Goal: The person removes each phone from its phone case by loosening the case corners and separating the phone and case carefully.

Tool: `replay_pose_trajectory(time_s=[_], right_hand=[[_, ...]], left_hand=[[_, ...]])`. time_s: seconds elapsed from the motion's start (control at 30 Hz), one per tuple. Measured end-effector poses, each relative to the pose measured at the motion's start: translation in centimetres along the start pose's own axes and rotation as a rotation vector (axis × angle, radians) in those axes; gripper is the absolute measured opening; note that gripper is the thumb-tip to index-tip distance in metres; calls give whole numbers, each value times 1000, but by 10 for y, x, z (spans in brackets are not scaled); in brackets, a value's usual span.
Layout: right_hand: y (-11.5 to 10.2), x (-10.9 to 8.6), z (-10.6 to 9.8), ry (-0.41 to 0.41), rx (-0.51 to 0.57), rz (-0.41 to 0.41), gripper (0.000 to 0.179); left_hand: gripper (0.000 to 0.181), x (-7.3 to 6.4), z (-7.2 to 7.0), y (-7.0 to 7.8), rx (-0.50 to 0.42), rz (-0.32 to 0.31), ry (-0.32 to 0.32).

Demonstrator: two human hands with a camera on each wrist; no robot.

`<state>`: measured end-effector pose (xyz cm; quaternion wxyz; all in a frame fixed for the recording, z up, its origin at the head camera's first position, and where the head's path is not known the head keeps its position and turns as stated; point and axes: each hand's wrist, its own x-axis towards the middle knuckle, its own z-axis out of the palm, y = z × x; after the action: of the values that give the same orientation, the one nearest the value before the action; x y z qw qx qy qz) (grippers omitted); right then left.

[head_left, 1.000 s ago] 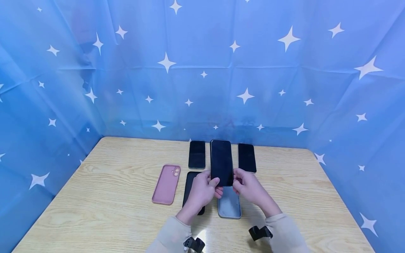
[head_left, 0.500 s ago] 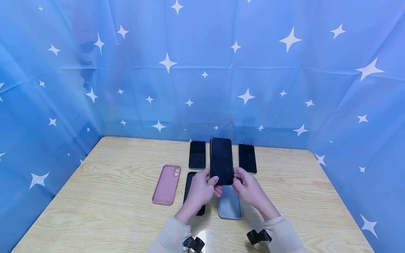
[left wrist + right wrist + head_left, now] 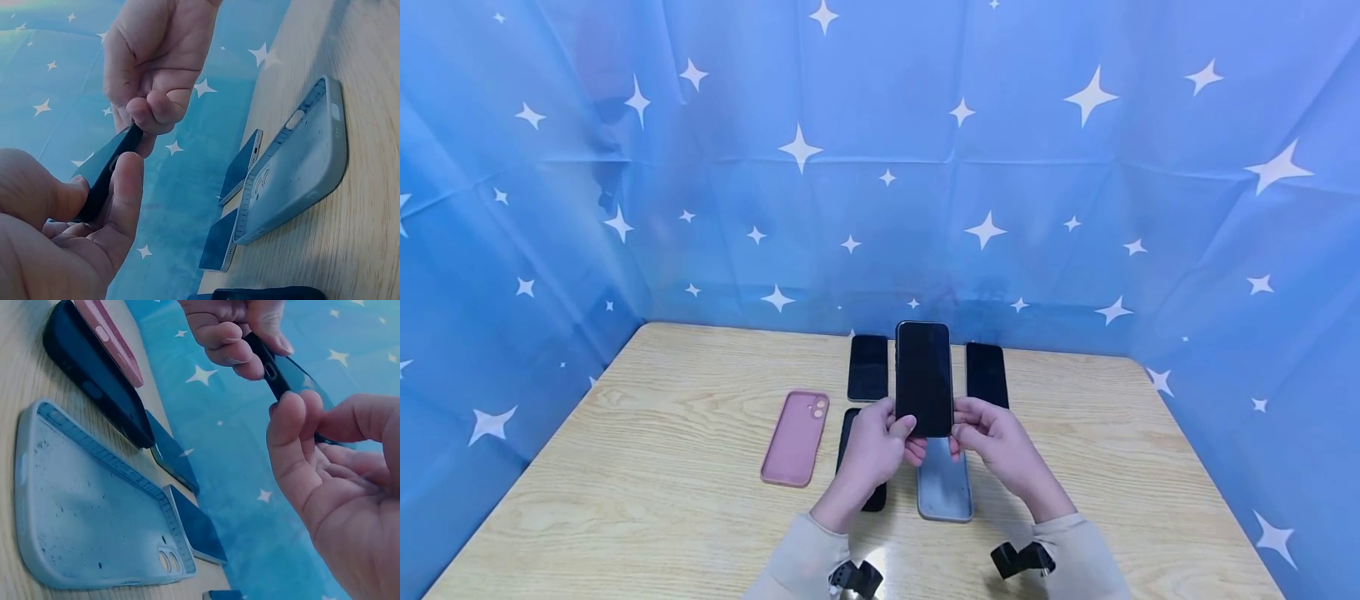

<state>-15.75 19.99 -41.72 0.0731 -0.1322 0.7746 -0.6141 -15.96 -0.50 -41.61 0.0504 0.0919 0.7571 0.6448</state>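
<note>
Both hands hold a smartphone (image 3: 923,379) with a dark screen and black edges, raised over the table with its screen toward the head camera. At its lower left side the left hand (image 3: 874,446) grips it, thumb on the front and fingers behind. The right hand (image 3: 996,442) pinches the lower right corner, its fingers curled at the edge. In the right wrist view the phone's black bottom edge (image 3: 273,372) shows an oval port opening between the hands. Beneath lies a blue-grey phone case (image 3: 944,487), its inside facing up, partly hidden in the head view.
A black case (image 3: 874,500) lies partly under the left forearm, with a pink case (image 3: 794,437) to its left. Behind lie two more phones, one to the left (image 3: 868,368) and one to the right (image 3: 986,375). A blue star-patterned curtain (image 3: 880,208) hangs behind the wooden table (image 3: 647,467).
The held phone has risen slightly and tilted more upright. The right hand's fingers have shifted a little at the lower right corner. The cases and other phones lie as before.
</note>
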Motion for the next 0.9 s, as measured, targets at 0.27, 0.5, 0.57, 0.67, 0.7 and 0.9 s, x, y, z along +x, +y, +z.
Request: replay_pose_trajectory(time_s=[0.27, 0.5, 0.57, 0.67, 0.7, 0.9], right_hand=[[-1, 1, 4, 26, -33, -4, 33], [1, 3, 8, 71, -15, 31, 27], [2, 4, 7, 67, 16, 31, 27], [7, 4, 5, 27, 93, -1, 28], [10, 4, 3, 6, 123, -19, 29], [20, 5, -3, -115, 291, -107, 33]], left_hand=[[8, -1, 1, -1, 13, 28, -4], [11, -2, 3, 1, 24, 16, -4], [11, -2, 4, 2, -12, 5, -8], [11, -2, 3, 2, -58, -4, -19], [12, -2, 2, 3, -80, -6, -28], [14, 1, -4, 2, -251, -57, -126]])
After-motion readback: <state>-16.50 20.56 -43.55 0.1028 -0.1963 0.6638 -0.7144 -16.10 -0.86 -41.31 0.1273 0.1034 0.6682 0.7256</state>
